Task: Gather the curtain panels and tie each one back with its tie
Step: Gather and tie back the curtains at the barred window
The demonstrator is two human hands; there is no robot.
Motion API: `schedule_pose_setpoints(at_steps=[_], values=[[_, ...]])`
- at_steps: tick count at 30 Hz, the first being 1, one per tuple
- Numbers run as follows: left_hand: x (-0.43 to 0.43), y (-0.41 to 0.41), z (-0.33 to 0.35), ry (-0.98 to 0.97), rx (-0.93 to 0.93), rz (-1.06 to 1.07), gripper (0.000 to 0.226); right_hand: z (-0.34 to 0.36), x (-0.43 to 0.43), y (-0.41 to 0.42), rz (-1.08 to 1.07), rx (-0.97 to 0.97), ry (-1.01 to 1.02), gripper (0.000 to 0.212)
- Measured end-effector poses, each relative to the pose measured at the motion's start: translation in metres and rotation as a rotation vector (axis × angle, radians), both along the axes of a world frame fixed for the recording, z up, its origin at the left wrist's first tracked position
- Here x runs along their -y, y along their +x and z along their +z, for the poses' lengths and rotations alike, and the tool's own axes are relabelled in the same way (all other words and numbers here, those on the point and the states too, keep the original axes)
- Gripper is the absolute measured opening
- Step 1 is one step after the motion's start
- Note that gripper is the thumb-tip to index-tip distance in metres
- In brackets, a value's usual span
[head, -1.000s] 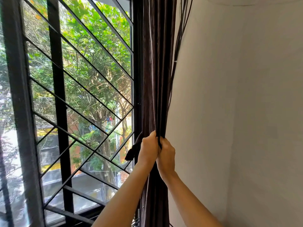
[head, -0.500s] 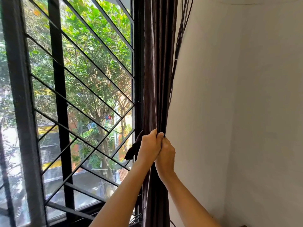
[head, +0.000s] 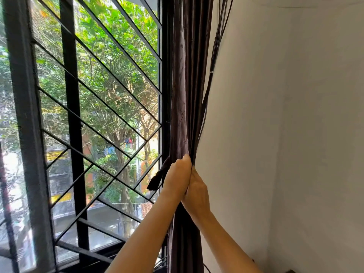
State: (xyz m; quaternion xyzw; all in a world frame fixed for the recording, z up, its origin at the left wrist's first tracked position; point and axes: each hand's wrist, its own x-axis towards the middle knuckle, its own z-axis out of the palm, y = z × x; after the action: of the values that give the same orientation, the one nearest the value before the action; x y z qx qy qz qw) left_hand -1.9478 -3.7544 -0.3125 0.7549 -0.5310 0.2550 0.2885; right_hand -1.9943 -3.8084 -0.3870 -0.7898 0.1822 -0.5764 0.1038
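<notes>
Window grille (head: 98, 115) of black diagonal bars fills the left of the scene, with green trees beyond the glass, and a plain white wall (head: 275, 134) fills the right. Between them, at the window's right edge, the dark brown curtain panel (head: 185, 95) hangs already drawn into a narrow upright bundle, with thin black cords (head: 212, 75) running down just beside it on the wall side. Gathering looks finished for this panel, so the step in hand seems to be the tying: the next move calls for passing the tie round the bundle and fastening it without letting the folds spread. Both hands meet at mid-height on the bundle, touching each other. The left hand (head: 178, 178) is closed round the panel from the window side, thumb up against the cloth. The right hand (head: 197, 194) grips it from the wall side, its fingers curled out of sight into the folds. A short loose end of the tie (head: 156, 179) sticks out just left of the left hand, hanging toward the glass; how it runs under the hands is hidden.
</notes>
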Motion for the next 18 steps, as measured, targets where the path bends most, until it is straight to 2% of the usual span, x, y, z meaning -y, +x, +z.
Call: schedule_pose_setpoints(at_steps=[5,9,12,13,15,16,18], values=[[0.001,0.010,0.000,-0.018,-0.101,-0.074,0.017,-0.030,-0.001,0.018,-0.040,-0.061,0.028,0.058],[0.000,0.009,-0.002,-0.060,-0.153,-0.137,0.027,-0.027,-0.010,0.020,0.022,-0.009,0.121,0.051],[0.001,0.011,-0.006,-0.087,-0.184,-0.128,0.034,-0.020,-0.017,0.014,0.136,-0.020,0.198,0.069],[0.001,0.013,-0.008,-0.096,-0.198,-0.103,0.033,-0.018,-0.017,0.011,0.164,-0.044,0.207,0.064],[0.000,0.021,-0.012,-0.122,-0.244,-0.081,0.032,-0.015,-0.014,0.004,0.201,-0.061,0.183,0.027],[-0.002,0.022,-0.014,-0.146,-0.265,-0.088,0.032,-0.015,-0.014,0.000,0.219,-0.006,0.184,0.016],[-0.008,0.020,-0.016,-0.195,-0.266,-0.103,0.024,-0.012,-0.019,-0.005,0.235,0.231,0.290,0.026]])
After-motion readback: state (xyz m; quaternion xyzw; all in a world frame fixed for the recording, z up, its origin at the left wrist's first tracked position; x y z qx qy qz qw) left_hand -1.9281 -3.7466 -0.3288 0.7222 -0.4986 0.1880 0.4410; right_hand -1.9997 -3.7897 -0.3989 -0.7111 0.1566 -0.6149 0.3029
